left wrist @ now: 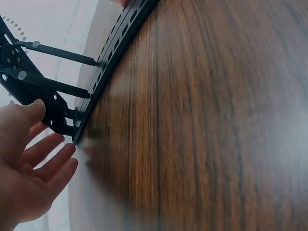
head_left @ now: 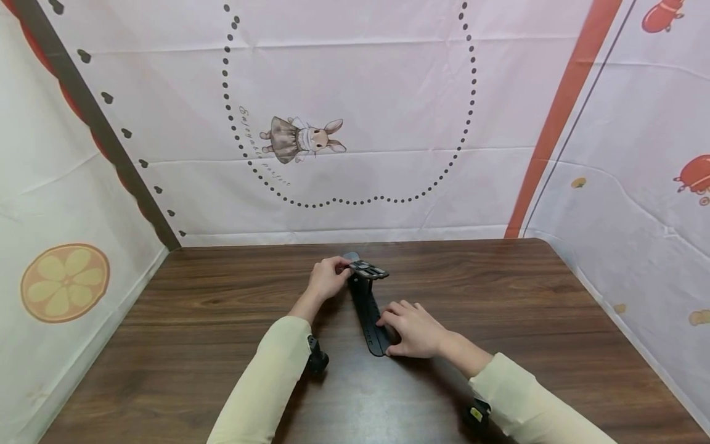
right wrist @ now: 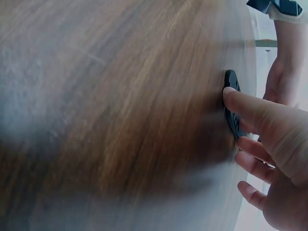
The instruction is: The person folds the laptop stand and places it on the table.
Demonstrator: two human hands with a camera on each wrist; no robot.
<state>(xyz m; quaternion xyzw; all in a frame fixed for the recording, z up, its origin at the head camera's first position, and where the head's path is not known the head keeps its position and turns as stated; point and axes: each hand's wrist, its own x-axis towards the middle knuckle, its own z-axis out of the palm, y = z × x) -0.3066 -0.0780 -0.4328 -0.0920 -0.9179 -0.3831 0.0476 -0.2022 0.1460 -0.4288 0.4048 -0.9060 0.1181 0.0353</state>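
Note:
A black folding stand lies lengthwise on the table, its tilted upper plate raised at the far end. My left hand holds that plate by its left edge. In the left wrist view, the thumb of the left hand lies on the plate, and two struts link it to the long slotted base. At the near end, my right hand grips the base between thumb and fingers. The right wrist view shows the right hand's thumb against the base's rounded end.
The brown wood-grain table has its far edge against a printed cloth backdrop. Cloth hangs along both sides too. Each sleeved forearm carries a small black camera, one on the left wrist, one on the right.

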